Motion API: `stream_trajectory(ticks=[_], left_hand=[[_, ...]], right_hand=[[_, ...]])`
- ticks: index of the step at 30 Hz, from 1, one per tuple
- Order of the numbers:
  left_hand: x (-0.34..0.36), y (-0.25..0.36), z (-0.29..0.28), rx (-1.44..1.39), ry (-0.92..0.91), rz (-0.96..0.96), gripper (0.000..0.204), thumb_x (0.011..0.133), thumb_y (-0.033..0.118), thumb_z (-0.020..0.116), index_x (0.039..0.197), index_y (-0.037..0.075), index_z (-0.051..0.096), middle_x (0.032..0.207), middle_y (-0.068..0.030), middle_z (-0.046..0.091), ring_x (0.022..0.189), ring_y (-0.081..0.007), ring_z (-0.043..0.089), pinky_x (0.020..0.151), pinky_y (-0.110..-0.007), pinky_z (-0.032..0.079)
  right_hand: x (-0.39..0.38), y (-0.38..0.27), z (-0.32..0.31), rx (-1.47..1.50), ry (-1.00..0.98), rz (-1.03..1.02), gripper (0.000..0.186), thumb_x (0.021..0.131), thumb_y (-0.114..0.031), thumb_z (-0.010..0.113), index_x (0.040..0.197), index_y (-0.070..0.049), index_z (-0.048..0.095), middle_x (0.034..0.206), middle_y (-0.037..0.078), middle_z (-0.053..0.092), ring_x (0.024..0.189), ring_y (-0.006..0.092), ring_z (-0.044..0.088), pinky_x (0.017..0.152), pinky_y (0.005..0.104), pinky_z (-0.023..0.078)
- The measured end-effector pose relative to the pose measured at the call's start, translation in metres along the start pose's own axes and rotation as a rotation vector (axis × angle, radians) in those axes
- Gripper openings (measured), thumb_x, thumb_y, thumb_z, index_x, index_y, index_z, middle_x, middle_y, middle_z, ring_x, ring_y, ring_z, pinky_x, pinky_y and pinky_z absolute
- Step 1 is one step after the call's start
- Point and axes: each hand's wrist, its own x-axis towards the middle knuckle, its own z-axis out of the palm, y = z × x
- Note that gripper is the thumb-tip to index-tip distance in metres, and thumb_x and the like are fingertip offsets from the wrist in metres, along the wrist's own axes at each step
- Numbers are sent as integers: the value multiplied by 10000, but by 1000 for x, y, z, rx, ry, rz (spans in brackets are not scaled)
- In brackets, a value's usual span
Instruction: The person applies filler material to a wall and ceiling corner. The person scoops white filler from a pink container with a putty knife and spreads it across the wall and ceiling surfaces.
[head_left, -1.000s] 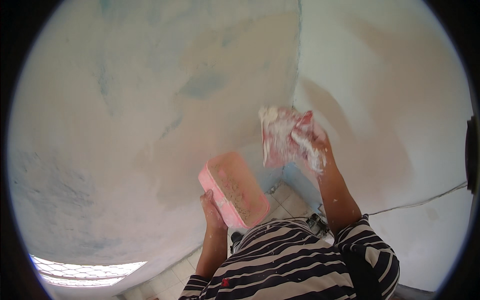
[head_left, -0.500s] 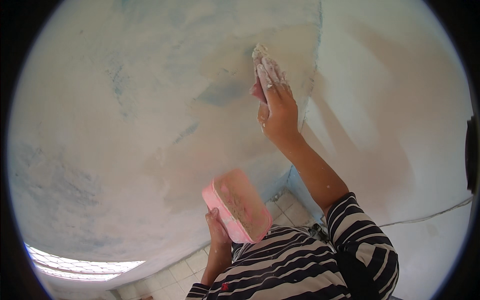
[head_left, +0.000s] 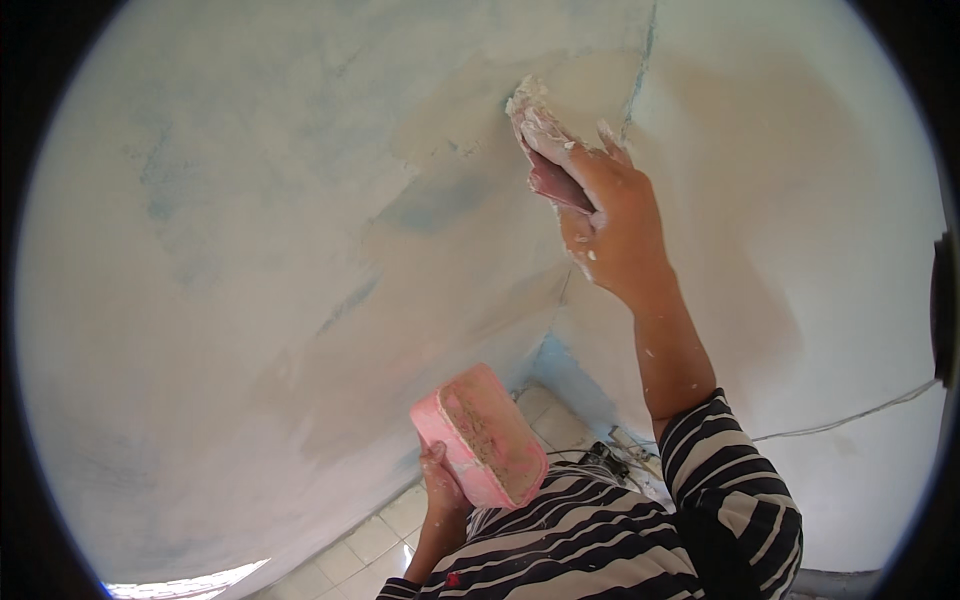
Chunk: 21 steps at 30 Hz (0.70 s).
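My right hand point(head_left: 622, 225) is raised at the wall point(head_left: 250, 250), near the corner, with its fingers closed on a flat reddish scraper point(head_left: 558, 186). Thick white putty point(head_left: 527, 95) coats the fingertips and the scraper's far end; smaller specks dot the hand and forearm. Close to my body, my left hand point(head_left: 442, 488) grips the left side of a pink rectangular tub point(head_left: 447, 440). The tub tilts so that its inside shows, smeared with putty. Some fingers of this hand are hidden beneath it.
A second wall point(head_left: 830, 200) meets the first at a corner on the right. Beige damp-looking patches and bluish areas mark the first wall. Below lie a tiled floor point(head_left: 370, 545), a dark object point(head_left: 605, 462) and a cable point(head_left: 830, 428). A bright opening point(head_left: 185, 583) shows at lower left.
My right hand has shifted slightly right and turned, showing more of the scraper. The tub sits a little lower. The view has shifted, with the bright opening now lower.
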Motion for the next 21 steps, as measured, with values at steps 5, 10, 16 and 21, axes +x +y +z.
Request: stream_trajectory(ticks=[5,10,16,21], left_hand=[[8,-2,1,-69,-92,-65,701,807,270,553,1427,93,277,1364,-146,436,1220,-325,474,1010,-463,420],[9,5,5,-74,-121,-115,680,835,251,540,1430,90,252,1360,-149,432,1207,-335,479,1012,-469,422],[20,-3,-11,-39,-162,-161,664,851,233,524,1436,99,240,1369,-147,424,1210,-340,475,1026,-474,408],[18,-12,-16,-98,-125,-143,668,840,209,526,1434,100,240,1371,-152,419,1230,-343,456,1040,-471,393]], right_hand=[[2,-19,-8,-70,-126,11,462,722,27,596,1167,-87,556,903,135,658,877,355,609,1040,539,330],[8,-42,-16,-186,-79,-47,474,718,18,614,1177,-76,545,938,128,670,942,322,620,1015,534,350],[2,-30,1,-116,-17,-81,463,714,21,612,1160,-80,547,1109,141,637,1061,308,585,1020,504,341],[-1,-18,20,-379,34,-121,503,695,28,613,1183,-71,538,1179,146,617,1068,307,585,1002,463,357]])
